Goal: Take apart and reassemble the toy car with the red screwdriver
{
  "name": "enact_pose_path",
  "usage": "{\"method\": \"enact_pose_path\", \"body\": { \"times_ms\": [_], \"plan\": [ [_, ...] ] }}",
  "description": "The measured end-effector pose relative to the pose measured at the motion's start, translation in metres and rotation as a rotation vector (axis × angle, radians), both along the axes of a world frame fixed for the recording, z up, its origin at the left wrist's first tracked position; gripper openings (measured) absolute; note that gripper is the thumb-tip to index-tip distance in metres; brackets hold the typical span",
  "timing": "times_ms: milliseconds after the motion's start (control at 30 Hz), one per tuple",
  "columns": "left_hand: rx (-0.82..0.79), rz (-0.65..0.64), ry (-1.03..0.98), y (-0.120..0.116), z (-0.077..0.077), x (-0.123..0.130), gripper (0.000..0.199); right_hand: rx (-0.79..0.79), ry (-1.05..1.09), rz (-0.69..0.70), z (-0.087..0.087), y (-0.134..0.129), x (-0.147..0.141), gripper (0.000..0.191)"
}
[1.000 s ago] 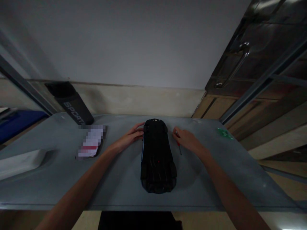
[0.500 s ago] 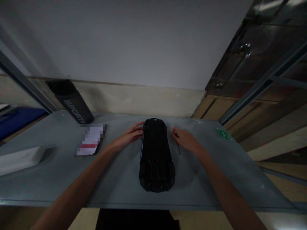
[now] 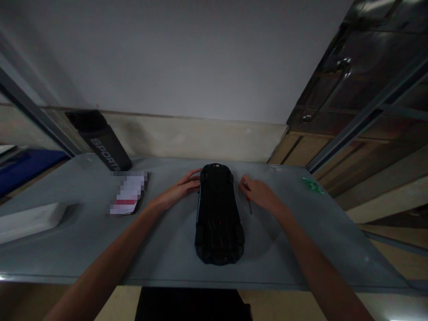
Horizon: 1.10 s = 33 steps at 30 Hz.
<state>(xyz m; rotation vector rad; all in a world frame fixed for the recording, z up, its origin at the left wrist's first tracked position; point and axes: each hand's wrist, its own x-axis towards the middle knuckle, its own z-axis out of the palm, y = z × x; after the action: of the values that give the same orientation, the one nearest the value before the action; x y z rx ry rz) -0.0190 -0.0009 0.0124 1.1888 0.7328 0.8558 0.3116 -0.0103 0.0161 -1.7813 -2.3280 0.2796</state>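
Note:
A black toy car (image 3: pixel 219 205) lies upside down on the grey table, wheels up, its long side running away from me. My left hand (image 3: pixel 182 189) rests at its far left side, fingers stretched out and touching the edge, not wrapped round it. To the right of the car, a little apart from it, my right hand (image 3: pixel 256 191) is closed with curled fingers. Out of its underside comes a small screwdriver (image 3: pixel 249 205) with a red handle, its thin shaft pointing back towards me. Most of the handle is hidden by the fingers.
A dark sports bottle (image 3: pixel 103 145) stands at the back left. Near it lies a phone-like flat item (image 3: pixel 129 196), partly blurred out. A white long object (image 3: pixel 33 221) is at the left edge, a small green plastic piece (image 3: pixel 313 185) at the right. Behind the table (image 3: pixel 160 258) rises a wall.

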Motion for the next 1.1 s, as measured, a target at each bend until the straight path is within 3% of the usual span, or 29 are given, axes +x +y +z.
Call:
{"method": "enact_pose_path", "body": {
  "times_ms": [300,500,867,1100],
  "plan": [
    [-0.003,-0.005,-0.012,0.002,-0.002,-0.001,0.066,0.063,0.2,-0.047,0.008,0.003,-0.002,0.013],
    [-0.02,-0.009,-0.052,0.005,-0.009,0.001,0.066,0.128,0.415,-0.099,0.022,0.019,-0.028,0.017],
    [-0.105,-0.033,-0.106,0.001,-0.006,0.001,0.063,-0.112,0.74,-0.017,0.03,0.04,-0.077,0.042],
    [-0.109,-0.025,-0.139,0.004,-0.007,0.0,0.056,-0.167,0.703,0.017,0.046,0.042,-0.081,0.044]
  ]
}}
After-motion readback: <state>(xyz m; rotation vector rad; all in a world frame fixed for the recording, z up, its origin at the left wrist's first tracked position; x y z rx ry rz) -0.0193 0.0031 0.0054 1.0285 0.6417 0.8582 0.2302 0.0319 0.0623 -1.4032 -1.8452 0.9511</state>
